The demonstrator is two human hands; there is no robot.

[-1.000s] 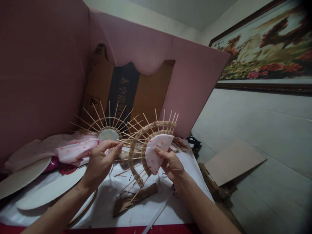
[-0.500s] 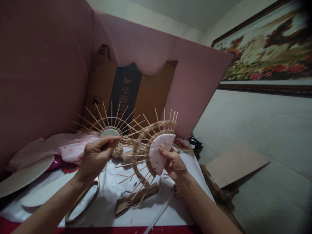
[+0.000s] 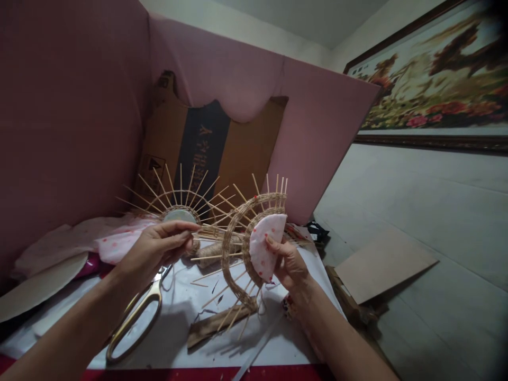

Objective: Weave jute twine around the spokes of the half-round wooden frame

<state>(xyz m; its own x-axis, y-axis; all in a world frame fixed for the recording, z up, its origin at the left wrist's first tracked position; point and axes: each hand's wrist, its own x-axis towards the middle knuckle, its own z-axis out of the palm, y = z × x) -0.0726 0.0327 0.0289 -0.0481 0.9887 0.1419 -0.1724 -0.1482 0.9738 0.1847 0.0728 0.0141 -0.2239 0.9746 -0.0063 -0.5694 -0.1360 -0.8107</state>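
Observation:
My right hand (image 3: 291, 263) grips a half-round woven twine piece (image 3: 229, 248) with thin sticks fanning out from it. The thumb presses on its pale pink, red-dotted fabric centre (image 3: 262, 248). To the left of it, my left hand (image 3: 161, 246) is closed in a pinch, fingertips near the stick ends. What the pinch holds, if anything, is too fine to make out. Behind that hand stands a second half-round stick frame (image 3: 181, 211) with a pale centre. Gold-handled scissors (image 3: 159, 301) lie on the white table cover below my left hand.
A roll of twine (image 3: 216, 253) lies behind the woven piece, and a brown strip (image 3: 216, 329) lies in front. Dotted pink fabric (image 3: 115, 244) is heaped at the left. A cardboard sheet (image 3: 250, 153) leans on the pink panel (image 3: 313, 127) at the back.
My left hand has shifted a little right, still pinched. The woven piece has moved slightly right with my right hand. More of the scissors shows now.

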